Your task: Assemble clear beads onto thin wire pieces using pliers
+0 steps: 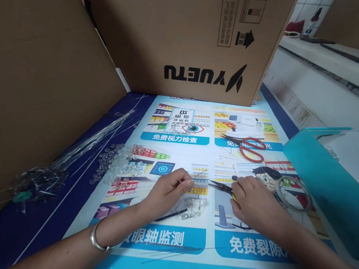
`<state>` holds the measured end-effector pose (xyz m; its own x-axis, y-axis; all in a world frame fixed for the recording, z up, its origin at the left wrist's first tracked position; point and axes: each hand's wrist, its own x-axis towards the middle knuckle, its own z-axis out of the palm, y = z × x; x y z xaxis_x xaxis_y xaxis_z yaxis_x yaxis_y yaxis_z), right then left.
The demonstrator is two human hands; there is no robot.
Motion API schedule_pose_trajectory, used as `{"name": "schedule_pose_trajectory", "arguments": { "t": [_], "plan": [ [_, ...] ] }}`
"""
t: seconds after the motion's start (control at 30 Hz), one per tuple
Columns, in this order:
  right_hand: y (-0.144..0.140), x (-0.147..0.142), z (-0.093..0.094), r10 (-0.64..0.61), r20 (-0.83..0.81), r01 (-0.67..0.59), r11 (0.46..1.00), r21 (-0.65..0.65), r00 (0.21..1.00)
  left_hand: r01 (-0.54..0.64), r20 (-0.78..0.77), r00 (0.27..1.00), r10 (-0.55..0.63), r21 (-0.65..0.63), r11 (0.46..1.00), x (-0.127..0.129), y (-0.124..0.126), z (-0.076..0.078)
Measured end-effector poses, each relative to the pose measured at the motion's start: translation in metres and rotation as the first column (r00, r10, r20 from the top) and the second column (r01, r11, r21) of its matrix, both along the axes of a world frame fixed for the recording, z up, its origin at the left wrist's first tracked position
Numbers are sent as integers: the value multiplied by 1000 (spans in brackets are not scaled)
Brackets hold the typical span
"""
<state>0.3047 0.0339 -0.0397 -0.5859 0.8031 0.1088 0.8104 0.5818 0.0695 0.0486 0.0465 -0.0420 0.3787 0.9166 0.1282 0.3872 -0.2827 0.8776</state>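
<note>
On the printed poster [160, 242] that covers the table, the left hand [166, 190] pinches a thin wire [198, 175] between its fingertips, while the right hand [252, 203] is closed around small pliers [220, 187] whose tips point at that wire. Clear beads [119, 163] lie just left of the hands, long wires [95, 138] further left, red scissors [250, 148] beyond. Bending the wire end seems to be the step in hand; next the plier tips must close squarely on it.
</note>
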Motion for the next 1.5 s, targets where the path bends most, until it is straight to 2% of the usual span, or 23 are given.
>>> {"name": "schedule_pose_trajectory", "arguments": {
  "t": [0.17, 0.33, 0.43, 0.73, 1.0, 1.27, 1.5],
  "plan": [
    [-2, -3, -6, 18, -25, -19, 1000, -9, 1000, -25, -21, 999, 25, 18, 1000, 0, 0, -1],
    [-11, -10, 0, 37, -177, -43, 999, -31, 984, -85, -42, 995, 85, 17, 996, 2, 0, -3],
    [-16, -15, 4, 69, -202, -80, 996, -48, 977, -85, -41, 995, 86, 34, 996, 4, -1, -2],
    [-20, -23, 12, 39, -156, -51, 996, -69, 987, -46, -56, 997, 48, 51, 998, 6, -6, -5],
    [-24, -26, 16, 44, -117, -49, 998, -48, 992, 24, 1, 1000, -24, 10, 1000, 7, -6, -4],
    [-27, -26, 18, 36, -141, -50, 994, -101, 989, 120, 80, 990, -117, -38, 992, 3, -4, -7],
    [-28, -23, 20, 57, -170, -77, 990, -118, 984, 158, 76, 985, -156, -21, 987, 0, -2, -5]
  ]
}}
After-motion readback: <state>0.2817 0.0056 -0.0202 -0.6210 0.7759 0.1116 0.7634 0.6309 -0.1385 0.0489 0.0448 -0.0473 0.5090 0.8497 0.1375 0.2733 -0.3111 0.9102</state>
